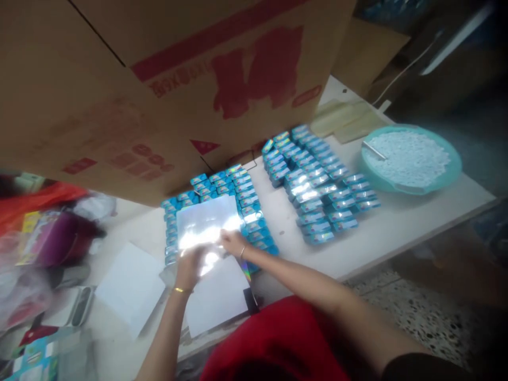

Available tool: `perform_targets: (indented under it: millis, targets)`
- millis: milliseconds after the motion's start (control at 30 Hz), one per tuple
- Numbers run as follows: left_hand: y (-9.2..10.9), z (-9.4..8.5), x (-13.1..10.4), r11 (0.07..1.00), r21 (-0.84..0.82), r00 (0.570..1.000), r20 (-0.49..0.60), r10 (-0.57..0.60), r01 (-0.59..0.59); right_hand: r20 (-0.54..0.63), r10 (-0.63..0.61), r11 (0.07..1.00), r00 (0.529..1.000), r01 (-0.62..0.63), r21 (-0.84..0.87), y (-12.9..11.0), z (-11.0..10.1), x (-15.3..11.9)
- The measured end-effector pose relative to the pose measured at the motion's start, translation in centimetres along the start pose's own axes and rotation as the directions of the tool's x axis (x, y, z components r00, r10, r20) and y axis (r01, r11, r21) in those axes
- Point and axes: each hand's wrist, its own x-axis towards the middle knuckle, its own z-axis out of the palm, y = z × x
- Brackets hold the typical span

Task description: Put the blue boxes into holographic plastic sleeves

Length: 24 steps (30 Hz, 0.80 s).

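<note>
Shiny pale sheet (206, 217), glare-streaked, over part of the blue packets (248, 193).

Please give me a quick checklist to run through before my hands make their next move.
1. Right hand on the shiny sheet: ok, its fingers appear closed on the lower right part.
2. Left hand gripping the same sheet: cannot tell, it is blurred.
3. Shiny sheet clear of the left group of blue packs: cannot tell, it overlaps them in view, but contact is unclear.
4. Shiny sheet free of glare: not ok, a bright reflection crosses it.
5. Green bowl away from both hands: ok, it stands beyond the right group of blue packs.
</note>
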Motion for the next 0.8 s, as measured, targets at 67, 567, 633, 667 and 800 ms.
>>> perform_targets:
  millis: [67,567,633,667,800]
  targets:
    - [-0.2,0.8,2.0,0.998,-0.058,0.998,0.062,0.028,-0.025,-0.006,-0.008,1.000,1.000,0.008,0.002,0.9,-0.7,1.4]
    - [2.2,4.1,8.1,0.981,0.120,0.984,-0.079,0.162,-0.152,-0.057,0.058,0.996,0.997,-0.054,0.067,5.1,-2.0,6.2]
    - [2.2,4.5,8.1,0.980,0.125,0.981,-0.095,0.167,-0.155,-0.055,0.087,0.993,0.995,-0.082,0.088,5.4,-2.0,6.5]
    - [2.4,4.7,8.0,0.980,0.122,0.980,-0.108,0.169,-0.156,-0.054,0.101,0.991,0.993,-0.095,0.094,5.6,-2.0,6.6]
    - [3.7,4.8,6.2,0.986,0.068,0.965,-0.209,0.160,-0.149,-0.055,0.105,0.994,0.993,-0.103,0.032,5.8,-2.1,7.2]
